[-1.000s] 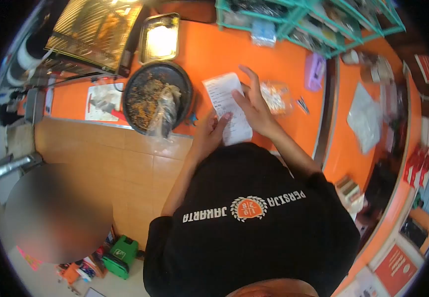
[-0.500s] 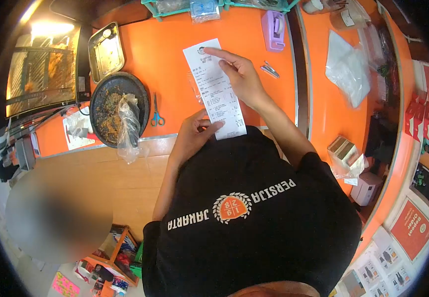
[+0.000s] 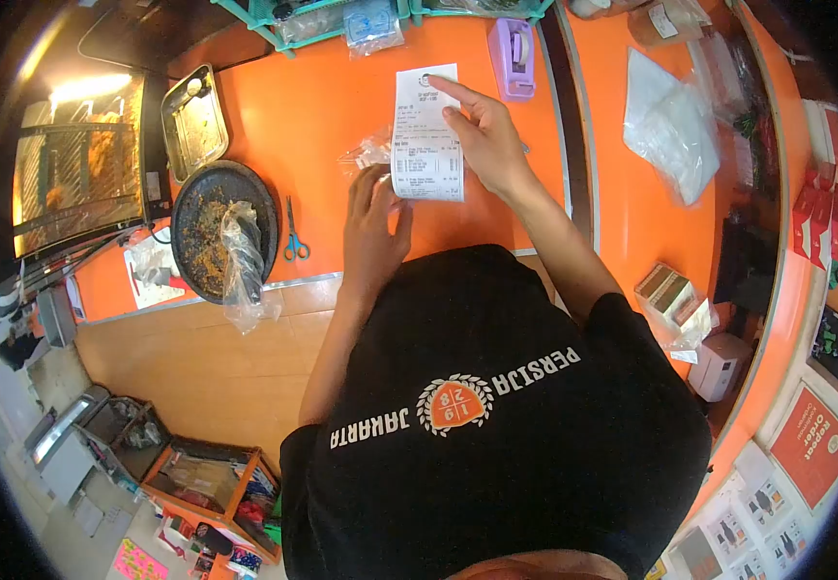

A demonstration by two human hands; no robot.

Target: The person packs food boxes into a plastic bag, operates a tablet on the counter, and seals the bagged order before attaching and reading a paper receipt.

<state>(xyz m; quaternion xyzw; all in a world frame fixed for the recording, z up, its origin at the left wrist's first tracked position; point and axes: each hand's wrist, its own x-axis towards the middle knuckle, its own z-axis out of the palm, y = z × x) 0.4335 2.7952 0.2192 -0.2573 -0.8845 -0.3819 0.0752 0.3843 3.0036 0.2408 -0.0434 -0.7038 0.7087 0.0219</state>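
Our right hand presses flat fingers on the receipt lying on the orange counter, our left hand pinching its near edge, so we judge folding is underway and needs a firm crease.

Black shirt, white lettering across the chest, upside down to the camera: "PERSIJA" and "JAKARTA", either side of an orange crest bearing "1928". Red sign at lower right, by the edge of the orange surface, carries white words, "Order" legible, the rest too small to make out. Receipt flat on the surface under both hands: printed lines visible, none readable at this size.
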